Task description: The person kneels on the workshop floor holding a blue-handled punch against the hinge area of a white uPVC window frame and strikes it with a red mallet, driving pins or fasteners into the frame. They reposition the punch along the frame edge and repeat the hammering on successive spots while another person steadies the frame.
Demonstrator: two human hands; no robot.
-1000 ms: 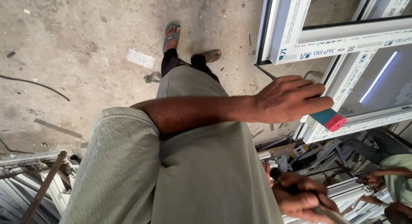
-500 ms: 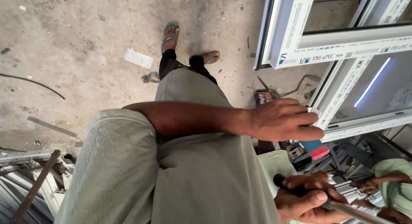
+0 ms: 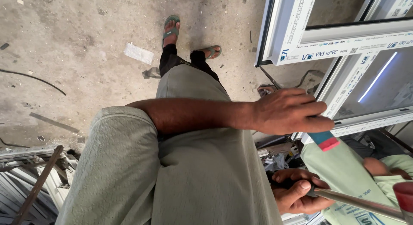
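Observation:
My left arm crosses my body to the right. My left hand (image 3: pixel 290 111) is closed around a small tool with a teal and red end (image 3: pixel 325 141), which pokes out below the fingers beside a white window frame (image 3: pixel 344 85). Lower down, my right hand (image 3: pixel 297 195) grips the dark handle of a metal rod (image 3: pixel 357 202) that runs off to the lower right. My grey-green shirt fills the middle of the view. My sandalled feet (image 3: pixel 172 29) stand on the concrete floor.
White window frames with glass (image 3: pixel 297 31) lean at the upper right. A co-worker in a pale green shirt (image 3: pixel 340 169) is at the lower right. Metal profiles and scrap (image 3: pixel 30 182) lie at the lower left. A paper scrap (image 3: pixel 138 53) lies on the floor.
My left hand has shifted slightly right along the window frame, and the teal and red tool end shows below it again. My right hand has come further into view with the metal rod.

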